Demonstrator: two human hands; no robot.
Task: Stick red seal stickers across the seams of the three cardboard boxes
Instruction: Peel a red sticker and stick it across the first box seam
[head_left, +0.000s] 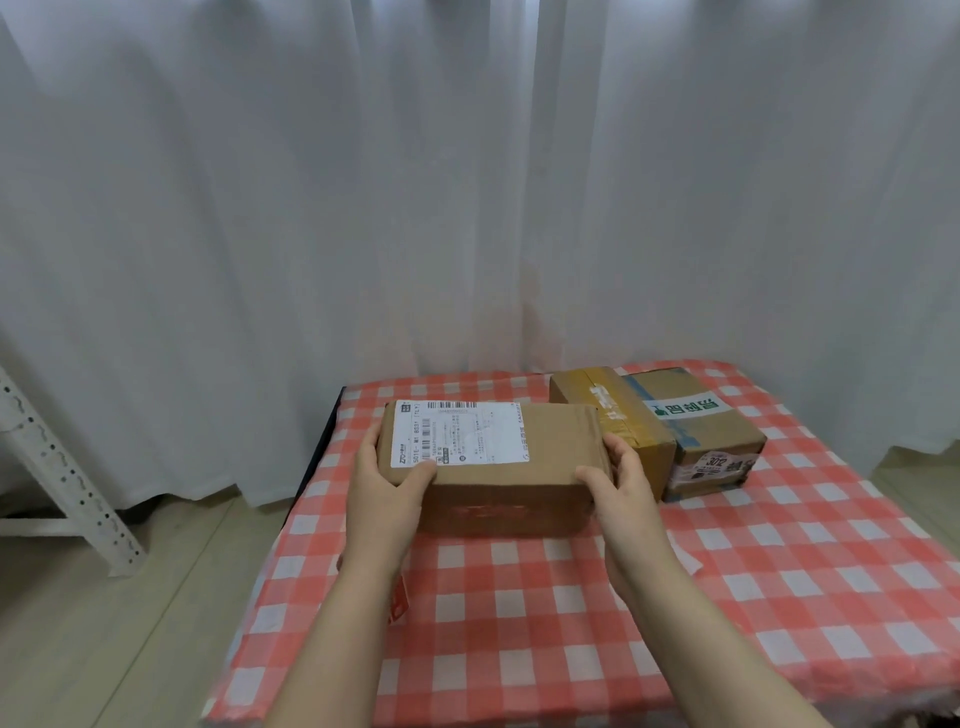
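A brown cardboard box with a white shipping label on top lies in the middle of the table. A faint red sticker shows on its near side face. My left hand grips its left end and my right hand grips its right end. Behind it to the right stand a yellow-taped box and a box with blue tape and a green-lettered label, touching each other. A red seal sticker sheet lies on the cloth, partly under my left forearm.
The table carries a red-and-white checked cloth. A small pale paper scrap lies right of my right wrist. White curtains hang behind. A white perforated metal rack leg stands on the floor at the left.
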